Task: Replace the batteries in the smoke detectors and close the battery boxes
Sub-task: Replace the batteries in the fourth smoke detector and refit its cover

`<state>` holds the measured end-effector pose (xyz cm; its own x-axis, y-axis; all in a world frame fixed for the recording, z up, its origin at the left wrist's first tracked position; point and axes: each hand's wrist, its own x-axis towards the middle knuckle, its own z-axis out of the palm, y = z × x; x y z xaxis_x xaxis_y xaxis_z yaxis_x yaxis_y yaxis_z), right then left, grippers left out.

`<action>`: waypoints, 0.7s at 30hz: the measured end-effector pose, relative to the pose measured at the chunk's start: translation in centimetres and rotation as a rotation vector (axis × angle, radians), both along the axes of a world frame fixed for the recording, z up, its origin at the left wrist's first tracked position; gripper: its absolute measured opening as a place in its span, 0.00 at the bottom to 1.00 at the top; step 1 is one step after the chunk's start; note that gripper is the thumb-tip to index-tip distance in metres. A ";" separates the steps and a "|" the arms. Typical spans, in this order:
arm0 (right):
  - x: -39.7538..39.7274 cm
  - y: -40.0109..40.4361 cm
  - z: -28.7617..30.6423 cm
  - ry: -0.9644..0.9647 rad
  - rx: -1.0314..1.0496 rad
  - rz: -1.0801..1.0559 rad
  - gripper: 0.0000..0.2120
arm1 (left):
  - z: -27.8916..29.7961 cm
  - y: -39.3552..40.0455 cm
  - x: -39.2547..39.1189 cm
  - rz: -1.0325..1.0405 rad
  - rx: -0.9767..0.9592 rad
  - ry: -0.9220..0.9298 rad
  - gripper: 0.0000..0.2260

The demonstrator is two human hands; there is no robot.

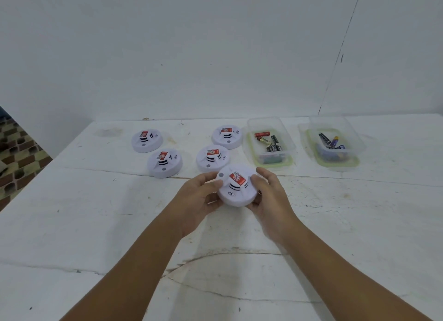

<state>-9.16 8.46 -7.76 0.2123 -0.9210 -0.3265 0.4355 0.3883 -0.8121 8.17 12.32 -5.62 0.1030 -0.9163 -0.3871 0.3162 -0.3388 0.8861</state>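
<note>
Hands first: I see both of them raised over the middle of the white, scuffed table (96, 225), sharing one round white plastic smoke detector with a red label on its raised centre (236, 185). My view puts the left hand (199, 198) on the detector's left rim, its thumb laid across the top edge near a small grey button and its other fingers curled underneath. The right hand (268, 196) grips the right rim, fingers wrapped round the far side and the thumb tucked against the near edge. The detector is tilted towards the camera, lifted clear of the table surface as far as I can tell, with its label face up

Behind it lie four more round white smoke detectors, all flat on the table with red labels upward: one at far left (146, 140), one nearer and just right of it (164, 163), one in the middle just behind the held unit (212, 158), and one at the back right (227, 137). None of them touches another

To the right of that group sits a clear plastic tub with a green rim (251, 150) holding a few loose batteries, red, gold and black (269, 141). Well apart, farther right, stands a second clear plastic tub (354, 138) with dark and blue batteries (332, 142) inside. A pale wall (191, 45) rises behind the table
</note>
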 end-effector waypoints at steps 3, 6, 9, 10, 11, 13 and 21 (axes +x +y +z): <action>0.3 -0.3 0.3 0.018 0.012 -0.023 0.16 | -0.4 0.4 -0.7 0.046 -0.023 0.112 0.14; 0.6 -0.4 0.2 0.022 0.060 -0.036 0.16 | -0.9 0.7 -1.6 0.111 -0.039 0.193 0.12; 0.9 -0.4 0.3 0.064 0.030 -0.016 0.11 | -1.5 0.9 -2.1 0.143 -0.010 0.177 0.15; 0.8 -0.5 0.5 0.068 0.007 -0.013 0.09 | -1.4 1.0 -2.0 0.126 0.005 0.148 0.16; 0.7 -0.7 0.6 0.068 -0.015 -0.009 0.07 | -1.2 0.9 -1.6 0.100 0.022 0.124 0.16; 0.5 -1.0 0.9 0.097 -0.067 0.018 0.08 | -0.5 0.5 -0.4 0.031 0.049 0.099 0.16; 1.1 -1.3 1.2 0.209 -0.121 0.049 0.08 | 0.3 -1.1 1.5 -0.153 -0.026 -0.154 0.13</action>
